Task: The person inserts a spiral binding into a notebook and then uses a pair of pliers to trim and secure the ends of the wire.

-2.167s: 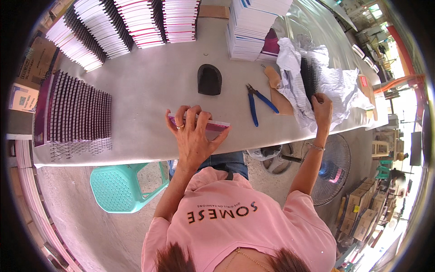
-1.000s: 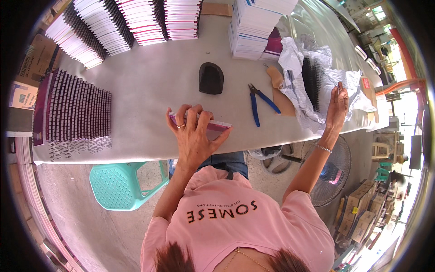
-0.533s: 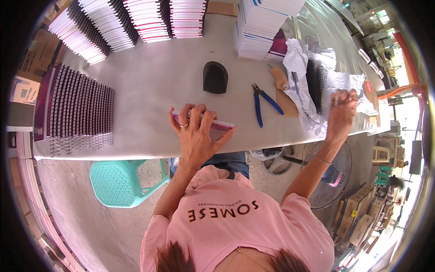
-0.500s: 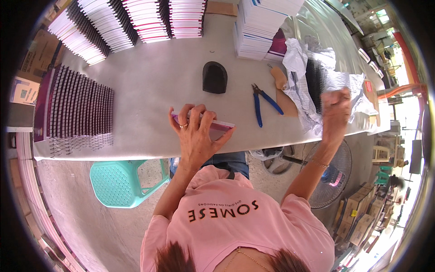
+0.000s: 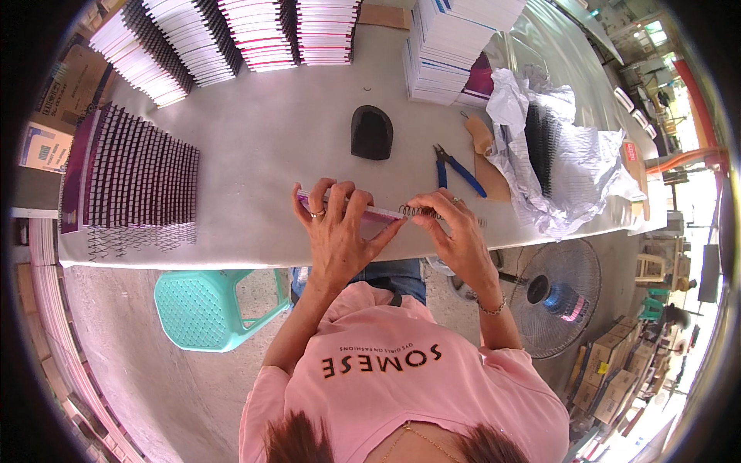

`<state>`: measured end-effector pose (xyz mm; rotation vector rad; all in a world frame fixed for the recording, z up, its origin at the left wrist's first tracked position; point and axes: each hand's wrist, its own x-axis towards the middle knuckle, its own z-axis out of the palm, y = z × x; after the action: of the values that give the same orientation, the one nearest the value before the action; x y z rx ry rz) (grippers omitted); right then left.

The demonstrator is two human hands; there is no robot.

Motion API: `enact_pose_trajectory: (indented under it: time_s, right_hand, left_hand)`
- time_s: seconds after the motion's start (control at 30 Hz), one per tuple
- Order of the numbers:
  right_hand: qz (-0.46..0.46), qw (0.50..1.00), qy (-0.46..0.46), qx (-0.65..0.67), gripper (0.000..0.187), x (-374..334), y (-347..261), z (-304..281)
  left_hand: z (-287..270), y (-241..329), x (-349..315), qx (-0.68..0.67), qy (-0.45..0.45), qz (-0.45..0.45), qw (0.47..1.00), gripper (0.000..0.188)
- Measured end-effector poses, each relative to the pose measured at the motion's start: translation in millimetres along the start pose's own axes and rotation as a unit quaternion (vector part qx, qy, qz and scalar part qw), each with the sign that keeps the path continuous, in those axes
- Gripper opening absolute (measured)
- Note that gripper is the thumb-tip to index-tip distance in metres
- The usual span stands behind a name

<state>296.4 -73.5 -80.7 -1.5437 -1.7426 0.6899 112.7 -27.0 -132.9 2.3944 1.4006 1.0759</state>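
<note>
My left hand (image 5: 337,229) grips a small purple-covered notebook (image 5: 380,212) on edge at the front of the table, fingers over its top and thumb along the near side. In my right hand (image 5: 455,231) a black spiral binding coil (image 5: 414,209) is pinched, its front end at the right end of the notebook's edge. Part of the coil is hidden by the fingers. Beyond them lie blue-handled cutting pliers (image 5: 466,176) with open jaws, and a black rounded pad (image 5: 371,133). A bundle of black coils (image 5: 540,147) rests in crumpled white wrapping (image 5: 590,177) at the right.
Coil-bound notebooks (image 5: 143,174) are stacked at the left, with more bound stacks (image 5: 255,31) along the back. White unbound booklets (image 5: 444,58) stand at the back right. A green stool (image 5: 204,309) and a fan (image 5: 557,297) are below the table's front edge.
My right hand has moved left from the wrapped coil bundle to the notebook, and now holds a coil. My left hand keeps its hold on the notebook in nearly the same place.
</note>
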Motion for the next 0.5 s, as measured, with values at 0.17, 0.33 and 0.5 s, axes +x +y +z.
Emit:
enact_pose_trajectory:
  time_s: [0.17,0.33,0.5]
  right_hand:
    - [-0.007,1.000,0.017,0.010,0.017,-4.3,5.4,4.9]
    - [-0.015,0.999,0.023,0.027,0.018,-7.9,6.6,7.7]
    - [-0.037,0.997,0.051,-0.050,0.018,-2.3,-6.2,8.4]
  left_hand:
    - [-2.8,1.9,0.6,0.013,-0.009,0.002,1.000,0.049]
    - [-6.0,4.4,1.3,0.026,-0.029,-0.020,0.999,0.051]
    - [-7.1,4.9,2.1,0.022,-0.050,-0.044,0.998,0.049]
